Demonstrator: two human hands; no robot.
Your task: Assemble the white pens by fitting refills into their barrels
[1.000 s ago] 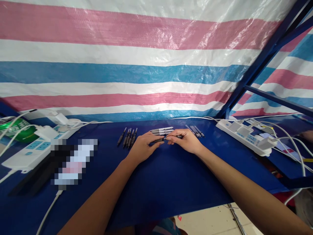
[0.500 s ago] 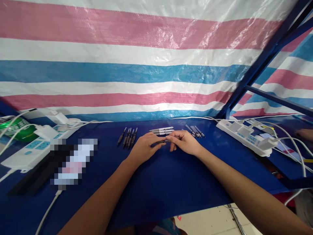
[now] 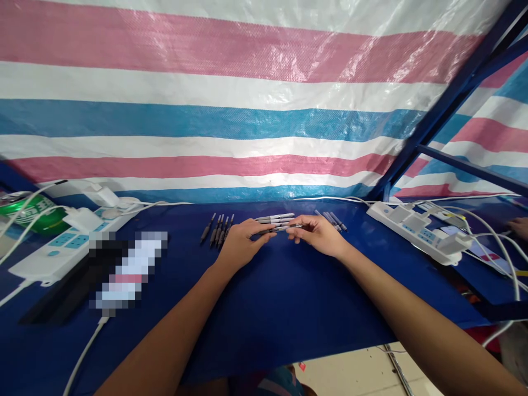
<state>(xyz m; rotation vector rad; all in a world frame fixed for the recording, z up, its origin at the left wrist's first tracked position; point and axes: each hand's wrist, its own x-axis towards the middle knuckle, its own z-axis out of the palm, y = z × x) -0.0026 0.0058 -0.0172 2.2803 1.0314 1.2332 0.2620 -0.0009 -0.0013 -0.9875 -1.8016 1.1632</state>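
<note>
Between my hands is a slim pen (image 3: 281, 228), dark at the left end and lighter toward the right. My left hand (image 3: 244, 240) pinches its dark end between thumb and fingers. The fingers of my right hand (image 3: 317, 234) are closed on the other end, which they partly cover. Just behind lie several white-and-grey pens (image 3: 275, 218), side by side. To the left of my left hand rest several dark-gripped pen parts (image 3: 217, 231). Several clear pen barrels or caps (image 3: 332, 220) lie beyond my right hand; I cannot tell which.
On the left of the blue table (image 3: 284, 308) are a white power strip (image 3: 61, 245), a green can (image 3: 45, 214) and a blurred phone (image 3: 130, 269) on a cable. Another power strip (image 3: 416, 234) with chargers stands right. A person's hand (image 3: 518, 226) shows at the right edge.
My hands have moved slightly apart, and more of the pen between them shows. The right hand has shifted a little to the right.
</note>
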